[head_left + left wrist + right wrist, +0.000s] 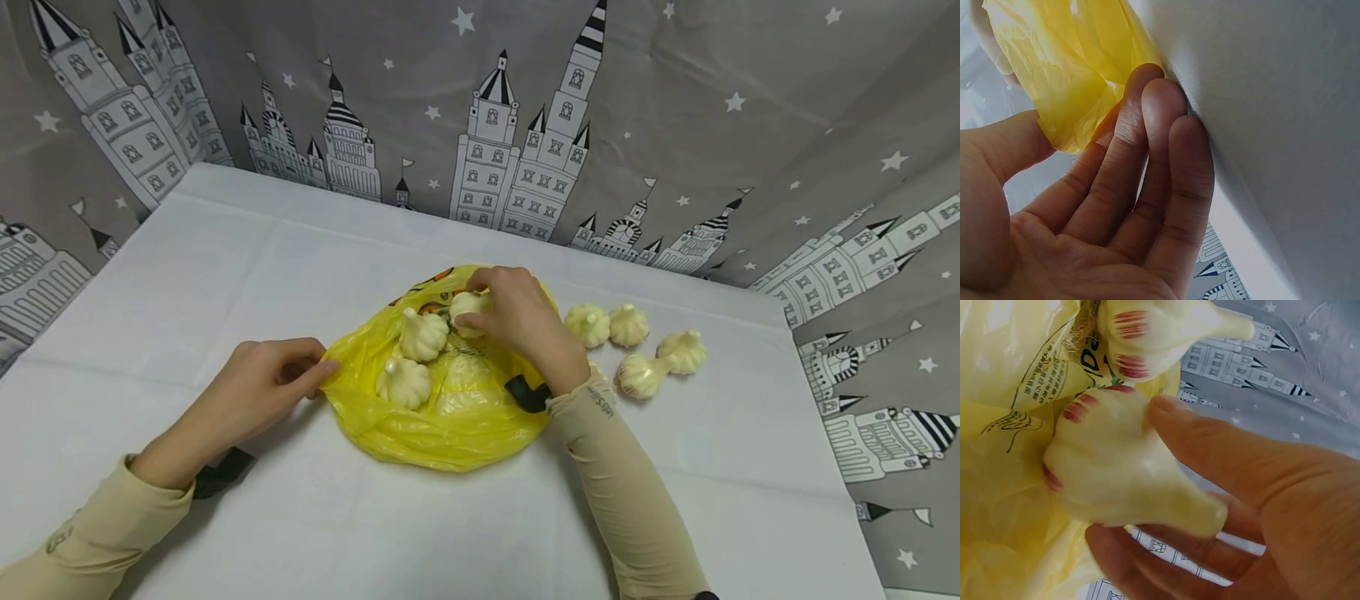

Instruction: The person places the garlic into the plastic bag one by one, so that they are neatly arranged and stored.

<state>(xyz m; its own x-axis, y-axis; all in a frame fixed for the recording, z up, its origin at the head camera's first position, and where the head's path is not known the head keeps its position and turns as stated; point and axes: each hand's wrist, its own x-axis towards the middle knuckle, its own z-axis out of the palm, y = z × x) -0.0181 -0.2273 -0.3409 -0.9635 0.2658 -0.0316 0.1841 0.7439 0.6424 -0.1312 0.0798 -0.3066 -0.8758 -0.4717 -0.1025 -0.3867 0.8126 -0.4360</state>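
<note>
A yellow plastic bag (450, 442) lies on the table with its mouth spread wide. My left hand (262, 379) pinches the bag's left edge between thumb and fingers; the left wrist view shows the yellow film (1072, 81) caught there. Over the far part of the bag, my right hand (521, 312) grips a garlic bulb (1116, 462), thumb on one side and fingers on the other. Red streaks mark that pale bulb. Two more garlic bulbs, one higher (423, 335) and one lower (404, 383), sit in the bag's left half.
Right of the bag, several garlic bulbs (628, 325) lie on the white-covered table (262, 267), one partly hidden by the right wrist. A grey curtain (420, 50) printed with castles and stars hangs behind the table. Dark wrist cameras (222, 473) sit beneath both wrists.
</note>
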